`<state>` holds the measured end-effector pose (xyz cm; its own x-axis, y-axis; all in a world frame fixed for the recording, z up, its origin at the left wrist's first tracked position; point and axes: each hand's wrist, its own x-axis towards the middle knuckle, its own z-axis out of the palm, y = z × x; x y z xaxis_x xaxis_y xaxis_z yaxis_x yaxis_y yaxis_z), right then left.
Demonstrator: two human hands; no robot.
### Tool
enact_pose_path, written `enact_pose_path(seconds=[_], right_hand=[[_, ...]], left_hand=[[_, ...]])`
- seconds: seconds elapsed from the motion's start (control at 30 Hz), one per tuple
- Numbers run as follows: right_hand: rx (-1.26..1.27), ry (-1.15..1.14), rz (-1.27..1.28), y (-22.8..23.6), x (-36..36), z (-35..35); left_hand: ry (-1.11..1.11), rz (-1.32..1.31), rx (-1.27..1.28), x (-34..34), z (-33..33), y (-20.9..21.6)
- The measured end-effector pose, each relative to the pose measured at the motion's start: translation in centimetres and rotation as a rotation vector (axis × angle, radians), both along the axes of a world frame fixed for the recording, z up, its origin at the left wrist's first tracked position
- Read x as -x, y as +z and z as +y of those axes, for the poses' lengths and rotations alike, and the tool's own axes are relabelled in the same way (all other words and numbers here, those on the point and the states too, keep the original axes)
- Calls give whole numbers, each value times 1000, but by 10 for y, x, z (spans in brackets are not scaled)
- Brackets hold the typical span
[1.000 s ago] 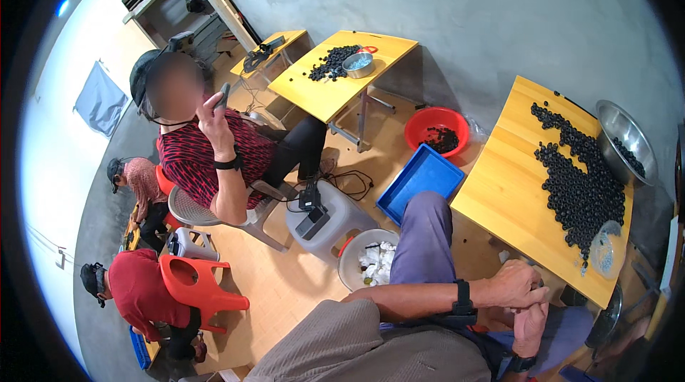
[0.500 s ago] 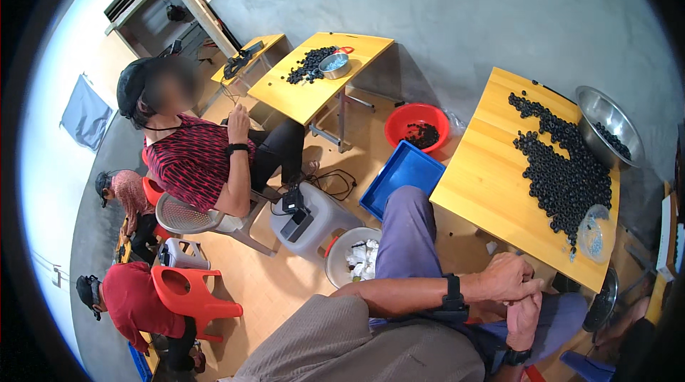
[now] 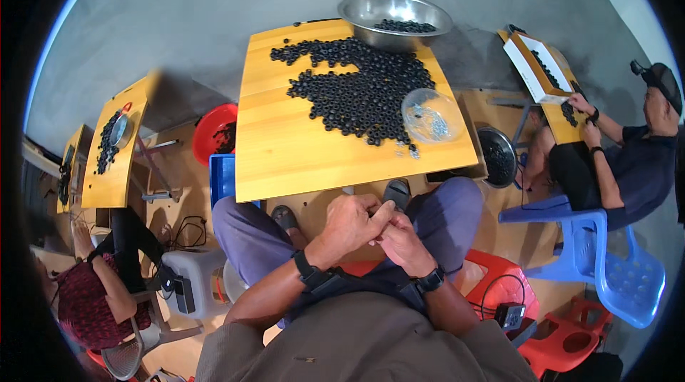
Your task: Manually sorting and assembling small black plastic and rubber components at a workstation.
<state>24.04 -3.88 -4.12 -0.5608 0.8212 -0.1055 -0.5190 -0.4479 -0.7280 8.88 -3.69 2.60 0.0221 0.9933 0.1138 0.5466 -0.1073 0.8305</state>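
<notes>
My left hand (image 3: 347,225) and my right hand (image 3: 405,243) meet over my lap, just short of the yellow table (image 3: 271,168). Both have their fingers curled and pressed together. A dark bit shows between the fingertips, too small to name. On the table lies a wide spread of small black ring-shaped pieces (image 3: 364,89). A clear round plastic dish (image 3: 434,116) with small shiny pieces sits at its right side. Behind the spread, a large steel bowl (image 3: 396,14) holds more black pieces.
To the left stand a red basin (image 3: 214,132), a blue tray (image 3: 222,178) and a smaller yellow table (image 3: 107,161). A dark-filled pan (image 3: 497,157) is right of my table. A co-worker (image 3: 635,153) sits on a blue chair (image 3: 631,275) at the right; another person (image 3: 96,296) sits at the left.
My view has swung right, from the room at the left to my own table, bringing the right-hand co-worker into sight. My hands stay joined over my lap.
</notes>
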Motion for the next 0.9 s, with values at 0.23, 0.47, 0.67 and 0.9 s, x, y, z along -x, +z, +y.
enact_pose_path(seconds=[0.23, 0.47, 0.67, 0.9], right_hand=[[-76, -72, 24, 12, 0, -2], [28, -95, 45, -9, 1, 3], [235, -99, 188, 14, -5, 5], [78, -30, 57, -23, -8, 1]], left_hand=[[-93, -177, 101, -4, 2, -7], [-19, -209, 187, -11, 17, -27], [-150, -468, 416, -4, 21, -1], [-86, -337, 312, -15, 14, -3]])
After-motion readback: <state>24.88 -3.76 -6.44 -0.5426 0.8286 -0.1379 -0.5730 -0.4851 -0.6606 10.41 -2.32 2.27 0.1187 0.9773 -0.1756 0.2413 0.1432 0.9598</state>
